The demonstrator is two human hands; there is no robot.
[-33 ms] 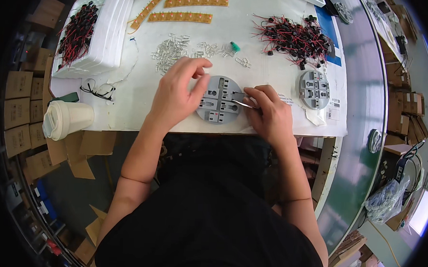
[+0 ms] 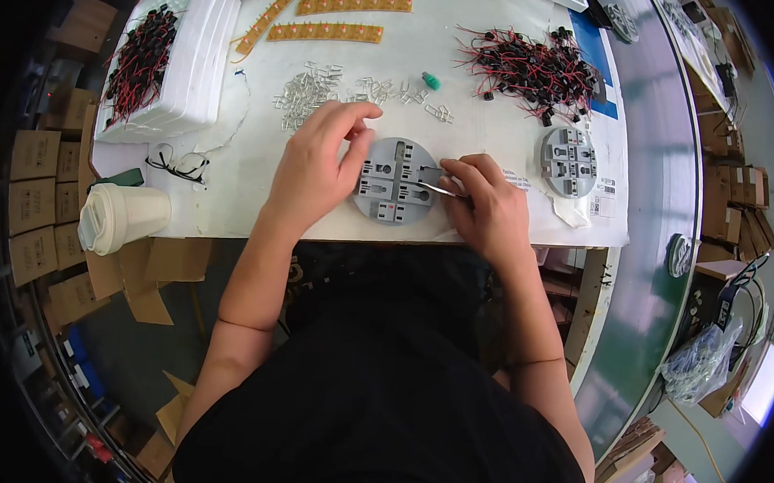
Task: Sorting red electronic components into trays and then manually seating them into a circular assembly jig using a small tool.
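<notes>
A round grey plastic holder (image 2: 397,180) with slots and rectangular recesses lies near the table's front edge. My left hand (image 2: 323,165) is over its left edge, thumb and fingers apart, with nothing visible between them. To the right, my right hand (image 2: 486,198) grips slim metal tweezers (image 2: 441,189), whose tip reaches onto the holder's right side. Small wire-like metal clips (image 2: 307,93) lie loose beyond my left hand. Among the scattered ones sits a small green piece (image 2: 431,81).
A second grey holder (image 2: 569,163) lies at the right. Black parts with red wires are heaped at the back right (image 2: 537,71) and in a white foam tray (image 2: 212,57). Brown circuit strips (image 2: 325,32) lie behind. Eyeglasses (image 2: 180,163) and a cream lidded cup (image 2: 124,219) are at left.
The small green piece has shifted slightly to the right and turned. My left hand has moved a little to the left; my right hand and the tweezers look unchanged.
</notes>
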